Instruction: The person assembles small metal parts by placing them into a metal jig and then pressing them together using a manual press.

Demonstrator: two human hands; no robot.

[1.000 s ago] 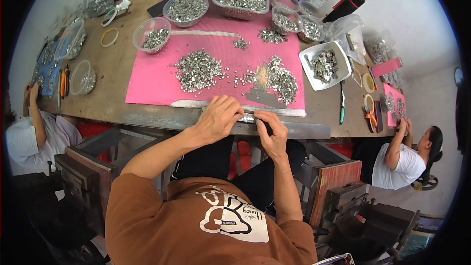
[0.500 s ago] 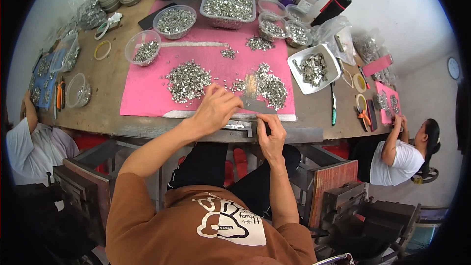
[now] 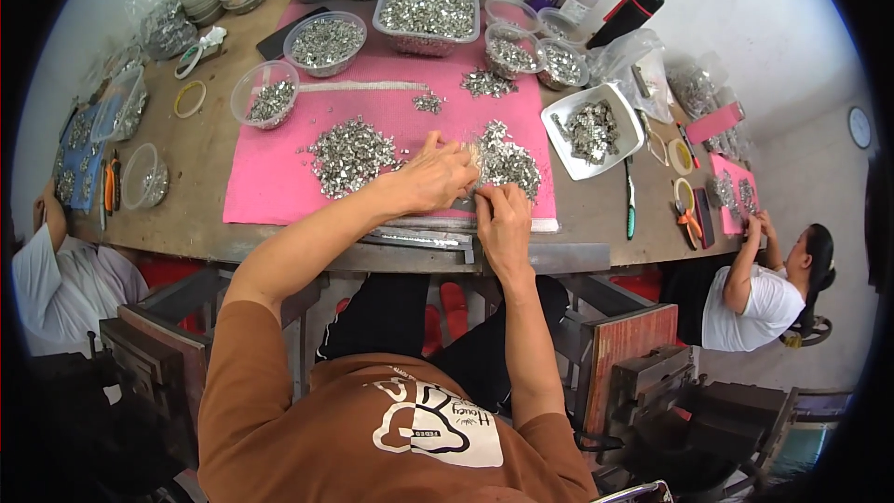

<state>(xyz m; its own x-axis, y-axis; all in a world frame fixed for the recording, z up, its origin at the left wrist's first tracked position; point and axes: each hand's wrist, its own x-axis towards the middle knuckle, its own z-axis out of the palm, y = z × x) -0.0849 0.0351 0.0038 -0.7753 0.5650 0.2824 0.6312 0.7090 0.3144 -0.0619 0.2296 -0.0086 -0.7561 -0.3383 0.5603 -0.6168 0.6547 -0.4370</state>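
At the front of a pink mat (image 3: 270,163), my left hand (image 3: 436,177) bends its fingers down beside the right-hand pile of small shiny metal pieces (image 3: 510,166). My right hand (image 3: 505,216) is closed in a pinch at that pile's near edge, its fingertips close to those of the left. Whatever lies in the fingers of either hand is hidden. Another, broader pile of metal pieces (image 3: 351,158) is left of my left hand. A metal bar (image 3: 419,240) lies along the table's front edge, below my hands.
Tubs of metal pieces, including a large rectangular tub (image 3: 426,14), line the back. A white dish (image 3: 593,135) holds more pieces at the right, near a green-handled tool (image 3: 630,210). Co-workers sit at both sides, the right one in a white shirt (image 3: 759,303).
Both hands have moved away from the table edge, onto the mat beside the right pile. The flat grey plate seen under my fingers before is now hidden. More of the metal bar shows.
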